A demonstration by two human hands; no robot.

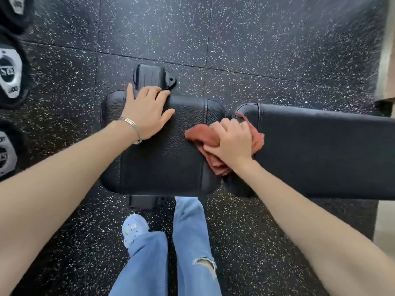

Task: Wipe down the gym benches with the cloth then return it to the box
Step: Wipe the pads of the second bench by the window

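Note:
A black padded gym bench lies across the middle of the view, with a short seat pad (162, 159) on the left and a long back pad (320, 150) running off to the right. My right hand (232, 143) presses a crumpled rust-red cloth (202, 135) onto the bench at the gap between the two pads. My left hand (147, 112) rests flat, fingers spread, on the far left part of the seat pad, holding nothing. No box is in view.
Black speckled rubber floor (256, 50) surrounds the bench. Black bench feet show beyond the seat (150, 76) and on the near side (145, 201). Dumbbell ends (10, 73) line the left edge. My jeans-clad legs and a light blue shoe (134, 228) stand close to the bench.

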